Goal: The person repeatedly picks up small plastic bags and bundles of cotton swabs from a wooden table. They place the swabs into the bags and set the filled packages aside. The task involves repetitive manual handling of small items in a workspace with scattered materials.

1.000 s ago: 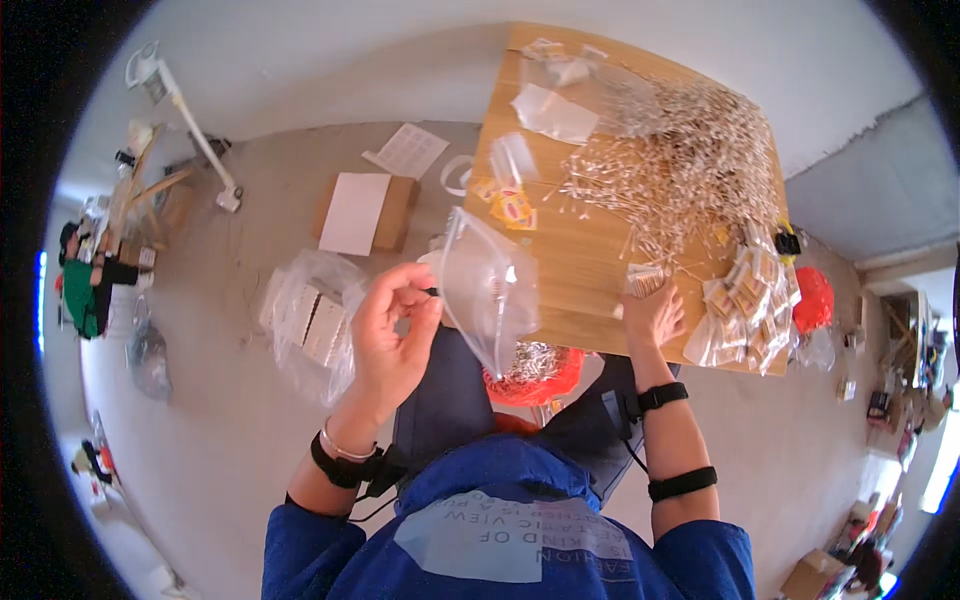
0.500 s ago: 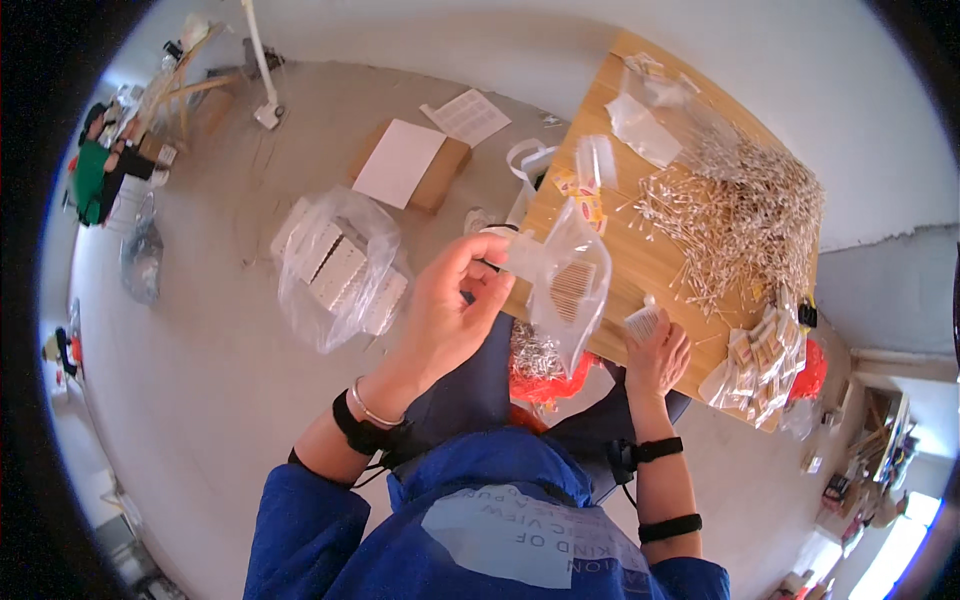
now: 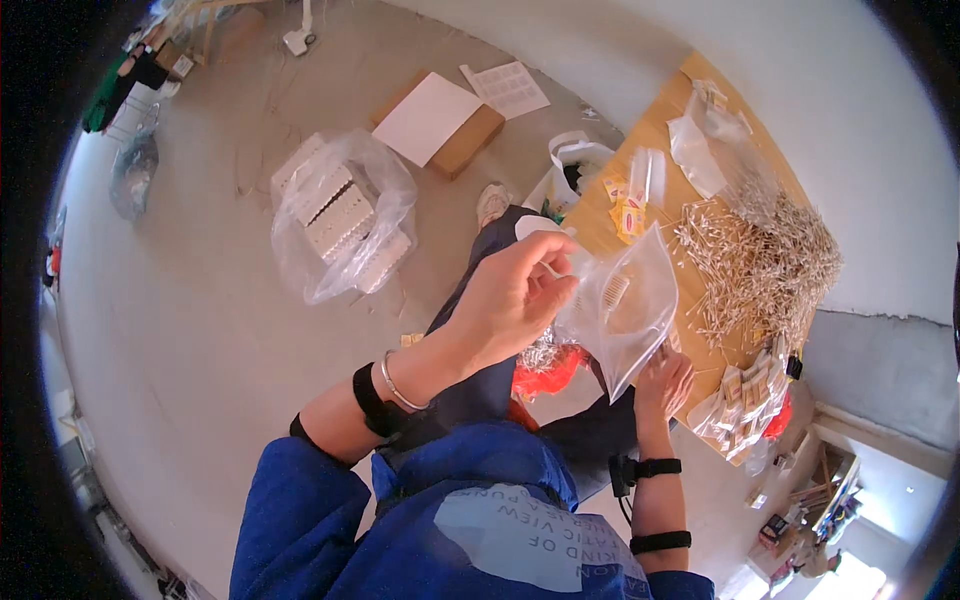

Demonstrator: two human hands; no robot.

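My left hand (image 3: 518, 298) pinches the edge of a clear plastic bag (image 3: 640, 325), which hangs over the table's near edge. Through the plastic shows a small flat row of cotton swabs (image 3: 616, 291). Close to the bag's lower end, my right hand (image 3: 662, 382) is at the table edge with its fingers curled; the bag partly hides them, and what they hold cannot be made out. Loose cotton swabs (image 3: 765, 265) lie in a big heap on the wooden table (image 3: 622, 152), beyond my right hand.
Filled small packs (image 3: 745, 400) lie at the table's right end. Yellow packets (image 3: 628, 212) rest near its left edge. Below my hands is a red bag (image 3: 548, 375) of swabs. On the floor are a large clear bag with white boxes (image 3: 340, 220) and a cardboard box (image 3: 470, 140).
My left hand has moved right with the plastic bag, which now hangs wider. The white striped bundle by my right fingertips is no longer visible. The whole view has turned somewhat.
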